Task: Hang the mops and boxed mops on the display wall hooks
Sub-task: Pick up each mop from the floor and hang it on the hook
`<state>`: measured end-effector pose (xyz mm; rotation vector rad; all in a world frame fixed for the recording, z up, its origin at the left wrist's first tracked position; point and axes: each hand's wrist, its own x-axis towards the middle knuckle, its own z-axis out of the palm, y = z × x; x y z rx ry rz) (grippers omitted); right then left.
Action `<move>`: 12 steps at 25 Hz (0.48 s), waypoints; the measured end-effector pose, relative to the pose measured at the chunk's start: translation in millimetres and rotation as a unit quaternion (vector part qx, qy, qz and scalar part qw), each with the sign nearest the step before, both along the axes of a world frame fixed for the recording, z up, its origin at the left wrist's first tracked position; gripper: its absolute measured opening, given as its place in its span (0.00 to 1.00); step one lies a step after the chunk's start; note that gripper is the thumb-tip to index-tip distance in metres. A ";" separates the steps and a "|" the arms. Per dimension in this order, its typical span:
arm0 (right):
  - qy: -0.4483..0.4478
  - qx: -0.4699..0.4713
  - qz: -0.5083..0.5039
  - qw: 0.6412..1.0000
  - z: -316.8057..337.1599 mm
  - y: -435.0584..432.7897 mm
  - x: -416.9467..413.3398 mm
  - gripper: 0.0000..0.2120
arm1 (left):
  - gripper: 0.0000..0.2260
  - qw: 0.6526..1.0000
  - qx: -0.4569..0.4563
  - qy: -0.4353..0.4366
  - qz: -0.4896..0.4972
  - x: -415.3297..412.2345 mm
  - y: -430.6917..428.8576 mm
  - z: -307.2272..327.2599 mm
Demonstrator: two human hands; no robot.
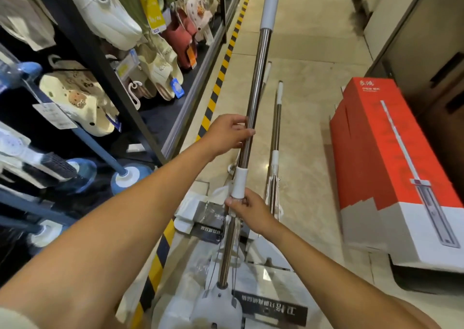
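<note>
I hold a mop [258,77] with a steel pole, a grey top grip and a white collar, its pale head [216,308] low near me. My left hand [228,135] grips the steel pole at mid height. My right hand [247,209] grips the pole just below the white collar. More mops [276,132] lie on the floor beyond, with their flat heads [198,213] near my right hand. Two red and white boxed mops [391,157] lie stacked on the floor at right. Blue-handled mops [95,147] hang on the display wall at left.
The dark display wall [82,42] on the left carries hanging slippers [80,97] and price tags. A yellow and black striped strip [218,77] runs along its base. The beige tiled aisle [308,52] stretches ahead. A dark cabinet [426,59] stands at right.
</note>
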<state>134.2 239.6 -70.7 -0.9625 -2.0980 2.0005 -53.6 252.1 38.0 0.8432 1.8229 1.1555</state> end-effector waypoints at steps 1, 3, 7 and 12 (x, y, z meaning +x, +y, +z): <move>-0.013 -0.008 0.008 1.000 3.6 -2.8 4.5 0.10 | 0.20 1.000 -0.009 -0.003 -0.009 0.6 -2.6 2.8; -0.071 0.004 0.069 0.995 17.8 -0.4 14.9 0.23 | 0.21 0.999 -0.031 -0.009 -0.012 4.3 -13.8 8.7; -0.184 0.110 0.112 0.970 90.2 44.7 25.8 0.39 | 0.35 0.997 -0.053 -0.049 0.016 18.9 -45.0 31.3; -0.041 0.047 -0.111 0.992 280.5 103.7 -22.5 0.22 | 0.37 0.992 -0.085 -0.084 0.038 48.5 -85.3 75.1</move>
